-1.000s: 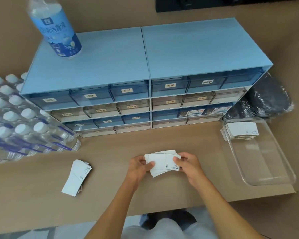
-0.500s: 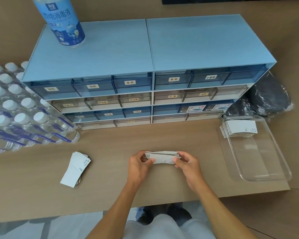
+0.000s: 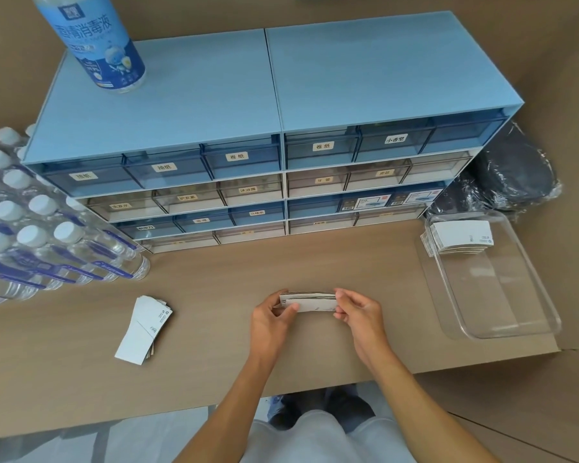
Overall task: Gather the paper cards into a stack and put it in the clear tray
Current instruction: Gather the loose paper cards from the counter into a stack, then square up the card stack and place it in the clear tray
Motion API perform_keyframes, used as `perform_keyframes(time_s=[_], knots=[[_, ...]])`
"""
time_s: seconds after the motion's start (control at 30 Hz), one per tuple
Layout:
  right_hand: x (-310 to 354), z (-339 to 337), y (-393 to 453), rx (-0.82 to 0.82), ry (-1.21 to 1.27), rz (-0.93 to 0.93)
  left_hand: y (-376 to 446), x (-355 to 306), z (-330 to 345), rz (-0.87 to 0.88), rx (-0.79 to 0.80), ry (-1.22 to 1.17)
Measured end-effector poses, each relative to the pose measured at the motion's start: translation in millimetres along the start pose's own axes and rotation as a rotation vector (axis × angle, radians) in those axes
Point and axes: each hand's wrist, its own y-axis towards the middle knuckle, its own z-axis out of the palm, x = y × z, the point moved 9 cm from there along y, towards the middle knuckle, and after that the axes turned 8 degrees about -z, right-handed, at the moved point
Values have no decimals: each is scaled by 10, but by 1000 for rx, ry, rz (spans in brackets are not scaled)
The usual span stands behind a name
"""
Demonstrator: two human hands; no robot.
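Observation:
A small stack of white paper cards (image 3: 311, 301) stands on its long edge on the table, in the middle. My left hand (image 3: 272, 320) pinches its left end and my right hand (image 3: 358, 314) pinches its right end. Another loose pile of cards (image 3: 142, 329) lies flat on the table to the left, apart from both hands. The clear tray (image 3: 502, 289) sits at the right, with a stack of cards (image 3: 458, 237) lying in its far end.
A blue drawer cabinet (image 3: 268, 135) stands along the back, with a disinfectant bottle (image 3: 97, 41) on top. A shrink-wrapped pack of water bottles (image 3: 30, 228) fills the left. A dark bag in plastic (image 3: 512, 175) lies behind the tray. The table's front edge runs just below my wrists.
The fanned cards in my hands have been squared up and turned onto their long edge. Both hands stay at the same spot on the table.

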Motion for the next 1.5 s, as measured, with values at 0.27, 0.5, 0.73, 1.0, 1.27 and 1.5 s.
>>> perform_keyframes(time_s=[0.27,0.5,0.73,1.0,1.27,1.5], knots=[[-6,9,-7,-1,-8,-5,0,28,49,-56,-25,-68],[-36,-32,-13,-25,-61,-33,0,142,33,-99,-38,-174],[-50,-31,-28,-71,-62,-44,-43,109,75,-63,-57,-189],[-225,103,-137,-109,50,25,-136,41,163,-29,-114,-287],[-165,207,-64,-92,63,24,-123,34,140,7,-151,-306],[-175,197,-29,-124,33,31,-76,10,124,6,-158,-286]])
